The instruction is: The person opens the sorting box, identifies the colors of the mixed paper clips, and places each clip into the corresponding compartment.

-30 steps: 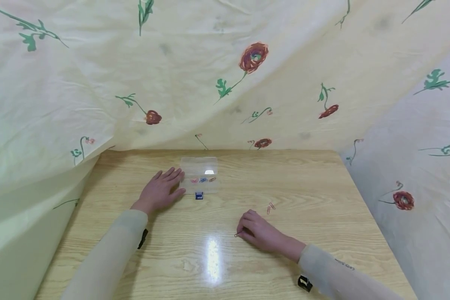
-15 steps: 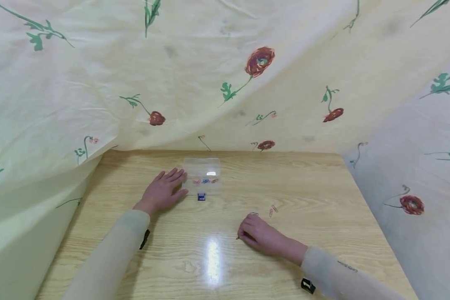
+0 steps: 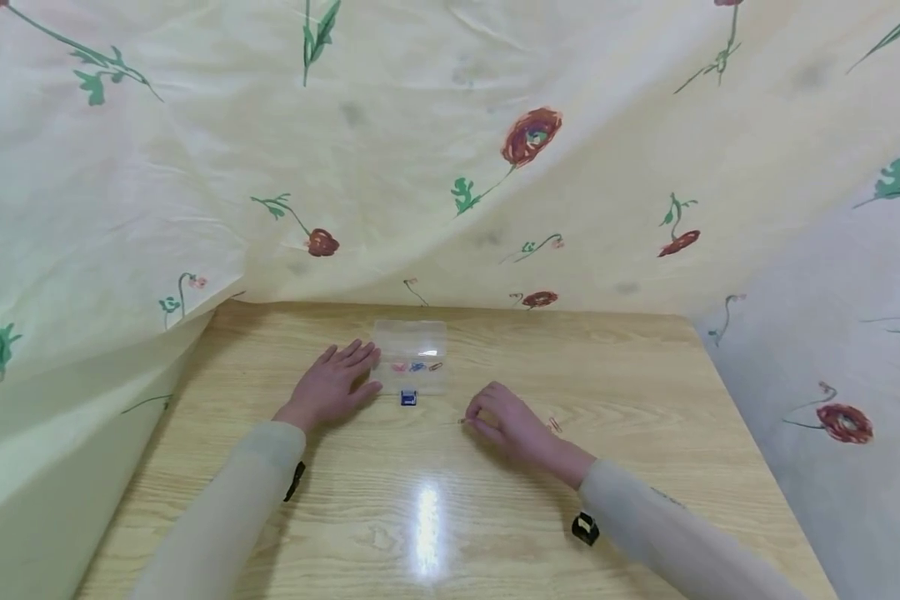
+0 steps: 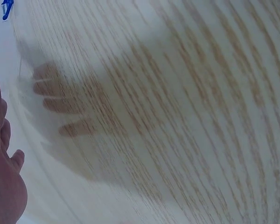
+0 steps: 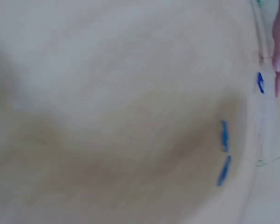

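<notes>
My left hand (image 3: 328, 385) lies flat with fingers spread, fingertips and thumb at the left side of a clear plastic box (image 3: 411, 386). In the left wrist view this hand shows only at the left edge. The box's lid stands open at the back; pink, blue and reddish paper clips (image 3: 417, 367) sit in separate places in its row. My right hand (image 3: 512, 423) pinches a small paper clip (image 3: 462, 422) between thumb and fingers, right of and nearer than the box. In the right wrist view, two blue paper clips (image 5: 225, 136) lie on the table.
A blue clasp (image 3: 408, 398) sits at the box's front edge. Beside the right hand, a red paper clip (image 3: 555, 425) lies on the wood-grain table (image 3: 360, 533). Flower-printed cloth (image 3: 390, 167) hangs behind and along both sides.
My right hand has moved away from me, toward the box, with the paper clip in its fingers. The left hand stays at the box. The head view has shifted slightly.
</notes>
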Available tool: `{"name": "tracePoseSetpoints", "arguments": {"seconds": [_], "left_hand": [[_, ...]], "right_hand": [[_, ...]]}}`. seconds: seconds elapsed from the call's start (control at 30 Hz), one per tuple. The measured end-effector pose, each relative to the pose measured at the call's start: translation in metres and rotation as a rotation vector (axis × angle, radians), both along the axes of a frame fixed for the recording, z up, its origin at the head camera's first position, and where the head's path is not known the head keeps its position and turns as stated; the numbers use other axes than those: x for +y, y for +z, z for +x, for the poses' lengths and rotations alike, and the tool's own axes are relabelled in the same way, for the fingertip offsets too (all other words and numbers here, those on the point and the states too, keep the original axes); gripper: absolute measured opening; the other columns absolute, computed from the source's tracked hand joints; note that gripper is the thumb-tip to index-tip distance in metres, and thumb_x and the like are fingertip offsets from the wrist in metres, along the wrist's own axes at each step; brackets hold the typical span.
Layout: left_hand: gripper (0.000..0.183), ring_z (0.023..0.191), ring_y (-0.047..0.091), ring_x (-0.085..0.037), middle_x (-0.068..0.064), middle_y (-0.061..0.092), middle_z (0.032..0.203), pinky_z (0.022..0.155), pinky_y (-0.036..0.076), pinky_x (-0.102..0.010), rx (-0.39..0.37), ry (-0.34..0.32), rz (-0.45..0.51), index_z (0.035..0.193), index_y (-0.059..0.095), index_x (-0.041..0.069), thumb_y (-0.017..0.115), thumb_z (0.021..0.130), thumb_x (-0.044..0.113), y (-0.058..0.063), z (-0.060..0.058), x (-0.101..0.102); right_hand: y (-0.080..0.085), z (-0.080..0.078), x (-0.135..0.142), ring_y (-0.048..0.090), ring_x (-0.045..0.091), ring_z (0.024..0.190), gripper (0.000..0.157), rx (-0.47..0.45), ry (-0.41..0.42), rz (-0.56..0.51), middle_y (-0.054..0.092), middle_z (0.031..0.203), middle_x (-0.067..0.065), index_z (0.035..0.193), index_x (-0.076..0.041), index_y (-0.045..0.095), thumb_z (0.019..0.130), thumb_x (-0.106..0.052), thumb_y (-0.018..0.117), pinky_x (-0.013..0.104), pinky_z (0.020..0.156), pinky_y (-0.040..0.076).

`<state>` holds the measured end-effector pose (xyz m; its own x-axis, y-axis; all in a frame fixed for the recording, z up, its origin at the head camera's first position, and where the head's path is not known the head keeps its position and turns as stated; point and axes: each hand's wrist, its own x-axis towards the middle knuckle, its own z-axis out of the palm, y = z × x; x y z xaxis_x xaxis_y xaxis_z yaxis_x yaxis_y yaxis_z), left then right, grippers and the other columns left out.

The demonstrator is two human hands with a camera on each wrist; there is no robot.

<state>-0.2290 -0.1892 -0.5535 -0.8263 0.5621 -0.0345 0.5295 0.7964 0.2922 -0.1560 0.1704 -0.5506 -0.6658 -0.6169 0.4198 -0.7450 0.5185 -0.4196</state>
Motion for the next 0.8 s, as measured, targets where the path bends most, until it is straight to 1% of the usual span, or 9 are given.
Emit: {"name": "tracePoseSetpoints", "arguments": {"seconds": [0.13,0.3,0.43,0.6,0.8], "left_hand": [[0.071,0.164,0.020,-0.030,-0.004,0.027,0.175,0.134,0.012,-0.055,-0.002,-0.004,0.002,0.168,0.034,0.015,0.047,0.111,0.055,0.000,-0.002,0.000],[0.070,0.164,0.021,-0.030,-0.005,0.028,0.175,0.134,0.012,-0.055,-0.011,-0.003,0.000,0.168,0.034,0.015,0.047,0.111,0.054,0.003,-0.004,-0.001],[0.070,0.164,0.020,-0.031,-0.005,0.028,0.175,0.134,0.012,-0.056,-0.012,-0.009,-0.004,0.168,0.033,0.014,0.046,0.112,0.054,0.004,-0.001,-0.002],[0.070,0.163,0.022,-0.032,-0.007,0.029,0.174,0.133,0.012,-0.056,-0.012,-0.017,0.009,0.168,0.035,0.013,0.049,0.112,0.052,0.007,0.002,-0.003],[0.070,0.163,0.022,-0.031,-0.006,0.029,0.175,0.134,0.012,-0.056,-0.005,-0.031,0.009,0.168,0.035,0.013,0.049,0.111,0.052,0.005,0.003,-0.007]], "right_hand": [[0.009,-0.025,-0.012,0.066,0.019,0.100,0.013,-0.014,-0.037,-0.021,0.073,0.099,0.001,0.101,-0.008,0.072,0.093,-0.002,0.080,0.036,0.091,0.060],[0.018,-0.057,-0.028,0.065,0.021,0.101,0.009,-0.048,-0.071,-0.002,0.075,0.100,0.003,0.100,-0.008,0.073,0.095,-0.004,0.079,0.039,0.095,0.059],[0.021,-0.075,-0.041,0.066,0.022,0.100,0.006,-0.054,-0.090,0.020,0.076,0.100,0.004,0.101,-0.007,0.073,0.097,-0.005,0.078,0.041,0.095,0.058],[0.021,-0.089,-0.051,0.066,0.022,0.099,0.004,-0.059,-0.112,0.076,0.076,0.100,0.004,0.100,-0.005,0.074,0.099,-0.008,0.077,0.041,0.094,0.056],[0.014,-0.092,-0.057,0.065,0.023,0.097,0.004,-0.057,-0.126,0.110,0.075,0.099,0.005,0.099,-0.005,0.074,0.096,-0.003,0.078,0.040,0.091,0.057]]}}
